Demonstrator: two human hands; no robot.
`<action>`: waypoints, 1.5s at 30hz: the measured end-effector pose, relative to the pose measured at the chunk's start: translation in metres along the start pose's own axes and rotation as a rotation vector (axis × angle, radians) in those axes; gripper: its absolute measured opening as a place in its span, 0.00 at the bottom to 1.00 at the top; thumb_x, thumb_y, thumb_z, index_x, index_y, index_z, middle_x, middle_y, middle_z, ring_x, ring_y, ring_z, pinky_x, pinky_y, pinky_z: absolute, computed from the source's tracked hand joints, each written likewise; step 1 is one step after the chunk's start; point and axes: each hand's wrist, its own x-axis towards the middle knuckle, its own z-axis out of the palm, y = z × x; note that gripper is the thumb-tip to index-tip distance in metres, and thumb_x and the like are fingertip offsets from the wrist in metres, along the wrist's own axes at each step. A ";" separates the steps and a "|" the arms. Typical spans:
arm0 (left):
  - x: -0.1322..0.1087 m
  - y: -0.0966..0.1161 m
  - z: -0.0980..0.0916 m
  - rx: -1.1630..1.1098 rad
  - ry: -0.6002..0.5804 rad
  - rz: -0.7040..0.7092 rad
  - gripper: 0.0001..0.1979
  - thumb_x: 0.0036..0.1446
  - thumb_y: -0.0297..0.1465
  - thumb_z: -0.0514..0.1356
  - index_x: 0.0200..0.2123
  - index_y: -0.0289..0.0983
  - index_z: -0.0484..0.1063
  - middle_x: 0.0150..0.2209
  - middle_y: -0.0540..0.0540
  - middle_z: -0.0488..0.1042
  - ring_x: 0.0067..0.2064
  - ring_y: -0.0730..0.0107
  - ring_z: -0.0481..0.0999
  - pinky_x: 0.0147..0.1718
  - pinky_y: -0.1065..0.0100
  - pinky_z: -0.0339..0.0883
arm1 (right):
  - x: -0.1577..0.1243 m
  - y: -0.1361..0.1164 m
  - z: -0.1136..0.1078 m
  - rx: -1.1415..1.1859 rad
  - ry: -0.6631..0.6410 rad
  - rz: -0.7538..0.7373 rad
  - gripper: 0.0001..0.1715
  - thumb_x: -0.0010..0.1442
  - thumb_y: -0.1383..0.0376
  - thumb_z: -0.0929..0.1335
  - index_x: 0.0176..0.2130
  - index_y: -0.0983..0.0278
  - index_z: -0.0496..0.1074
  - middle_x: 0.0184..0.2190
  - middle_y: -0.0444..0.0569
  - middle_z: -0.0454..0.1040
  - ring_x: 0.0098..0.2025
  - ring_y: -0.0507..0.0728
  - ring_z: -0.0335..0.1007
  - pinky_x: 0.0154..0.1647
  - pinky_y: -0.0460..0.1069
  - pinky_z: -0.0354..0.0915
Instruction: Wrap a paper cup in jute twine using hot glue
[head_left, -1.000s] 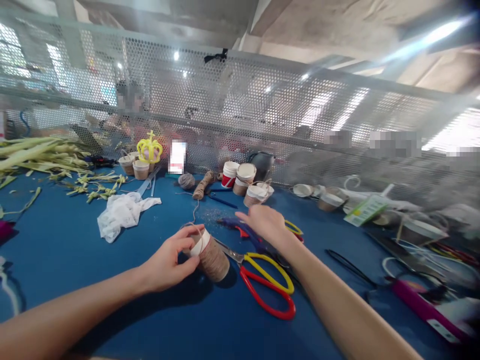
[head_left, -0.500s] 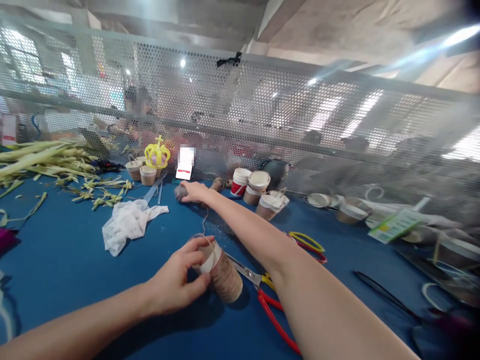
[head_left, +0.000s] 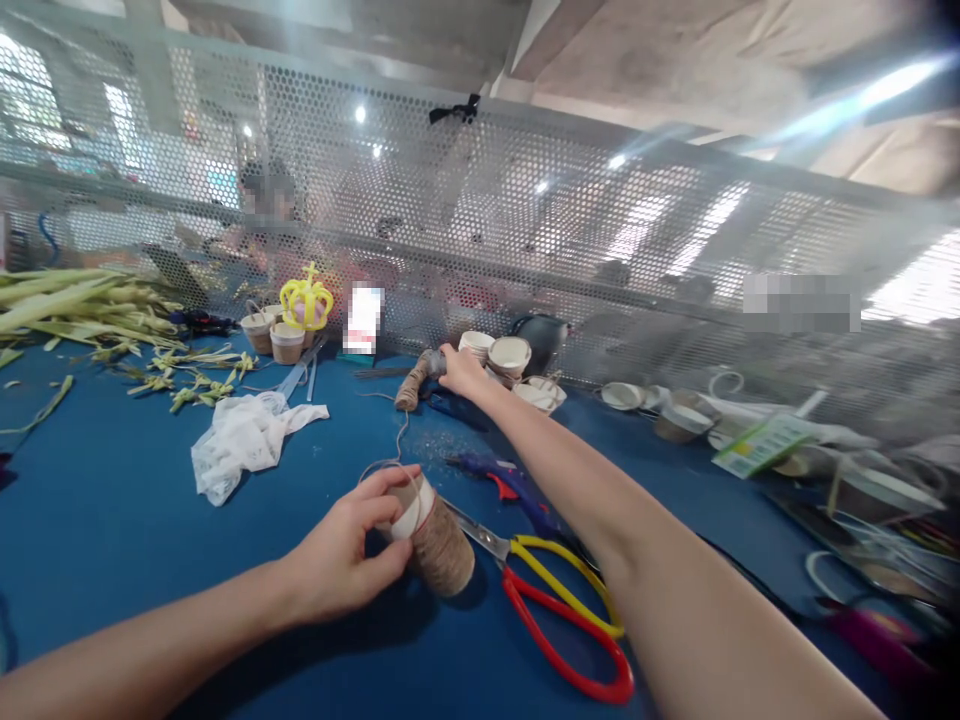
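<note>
My left hand (head_left: 349,545) is closed on the white rim of a paper cup (head_left: 439,550) wrapped in brown twine, which lies tilted on the table. A loose strand of twine (head_left: 403,440) runs from the cup toward a twine spool (head_left: 411,388). My right arm is stretched to the back, and my right hand (head_left: 459,370) grips a small grey bundle (head_left: 433,362) beside the spool; its exact kind is unclear. Scissors (head_left: 562,600) with one yellow and one red handle lie right of the cup. Behind them is a blue glue gun (head_left: 510,485), partly covered by my right forearm.
White crumpled cloth (head_left: 247,440) lies at the left, with green leaf strips (head_left: 82,305) beyond. Small cups and a yellow crown (head_left: 306,300) stand near a lit phone (head_left: 364,320). More cups (head_left: 510,355) sit before the perforated metal screen (head_left: 450,200). Clutter covers the right side.
My right hand has moved right along the back of the table, and the grey bundle has gone with it. The glue gun and scissor handles have come into view. My left hand stays on the cup.
</note>
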 end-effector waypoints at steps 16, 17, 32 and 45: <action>0.001 0.000 0.001 0.007 -0.010 -0.004 0.04 0.51 0.24 0.53 0.24 0.36 0.63 0.55 0.36 0.62 0.59 0.58 0.58 0.55 0.60 0.56 | -0.041 0.004 -0.028 0.378 -0.183 0.000 0.16 0.62 0.60 0.60 0.39 0.68 0.71 0.40 0.53 0.73 0.39 0.56 0.70 0.40 0.52 0.67; 0.000 0.001 0.001 0.010 -0.008 0.003 0.04 0.51 0.25 0.53 0.25 0.36 0.64 0.55 0.36 0.62 0.59 0.58 0.58 0.56 0.60 0.55 | -0.056 0.001 -0.034 0.434 -0.223 -0.022 0.21 0.63 0.59 0.57 0.36 0.70 0.72 0.36 0.54 0.75 0.37 0.56 0.71 0.38 0.51 0.67; -0.011 0.030 -0.006 -0.051 -0.258 0.185 0.06 0.55 0.24 0.53 0.35 0.34 0.68 0.61 0.38 0.52 0.61 0.55 0.54 0.57 0.55 0.52 | -0.221 -0.021 -0.043 1.242 -0.271 -0.123 0.33 0.58 0.44 0.55 0.36 0.67 0.72 0.41 0.54 0.73 0.46 0.58 0.66 0.50 0.54 0.58; -0.007 0.023 -0.001 -0.024 -0.246 0.066 0.09 0.54 0.25 0.53 0.39 0.34 0.70 0.58 0.39 0.56 0.61 0.57 0.54 0.59 0.57 0.50 | -0.226 -0.035 -0.034 1.519 -0.246 -0.095 0.03 0.53 0.66 0.68 0.29 0.63 0.73 0.52 0.50 0.66 0.57 0.55 0.58 0.55 0.51 0.55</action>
